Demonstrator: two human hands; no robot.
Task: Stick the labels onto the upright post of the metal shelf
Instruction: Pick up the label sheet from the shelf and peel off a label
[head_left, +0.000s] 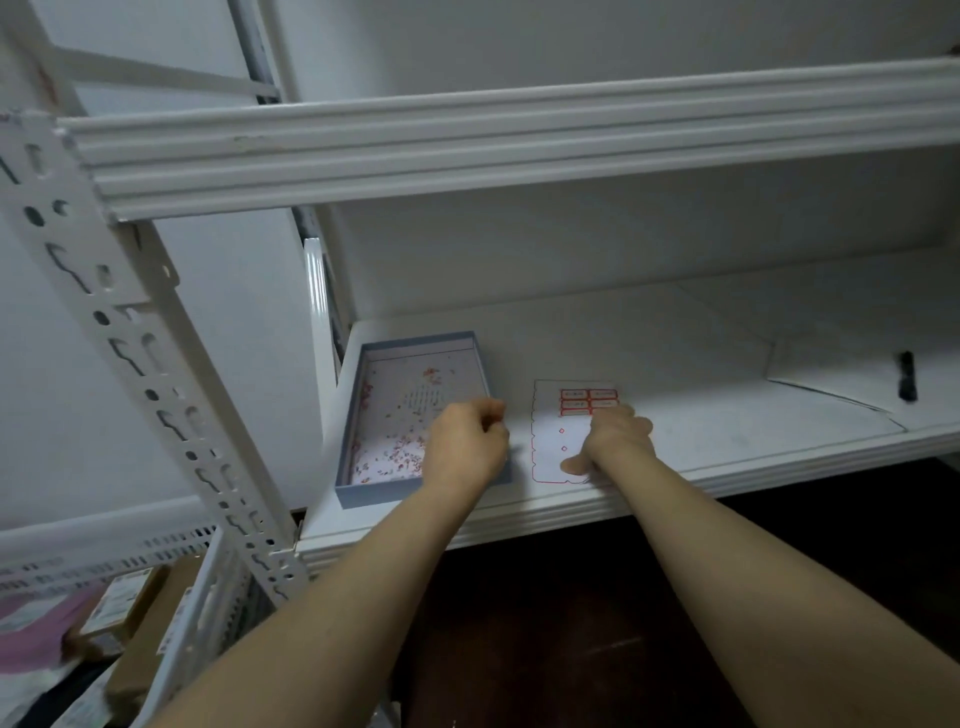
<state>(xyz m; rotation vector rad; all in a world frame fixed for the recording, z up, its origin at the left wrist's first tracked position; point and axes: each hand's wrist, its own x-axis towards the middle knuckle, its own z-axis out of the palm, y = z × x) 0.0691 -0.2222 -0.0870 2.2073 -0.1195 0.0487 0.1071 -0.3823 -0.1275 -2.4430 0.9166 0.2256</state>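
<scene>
A white label sheet lies flat near the front edge of the lower shelf, with red-bordered labels at its far end. My right hand rests on the sheet: its thumb presses the near part and its bent fingers sit at the red labels. My left hand hovers over the right rim of a blue-walled box, its fingers curled with the tips together; nothing shows between them. The white perforated upright post of the metal shelf slants down the left side, well left of both hands.
The box floor is strewn with small red scraps. The upper shelf beam runs overhead. A small black object stands at the far right of the lower shelf board. Cardboard boxes and a white rack lie low on the left.
</scene>
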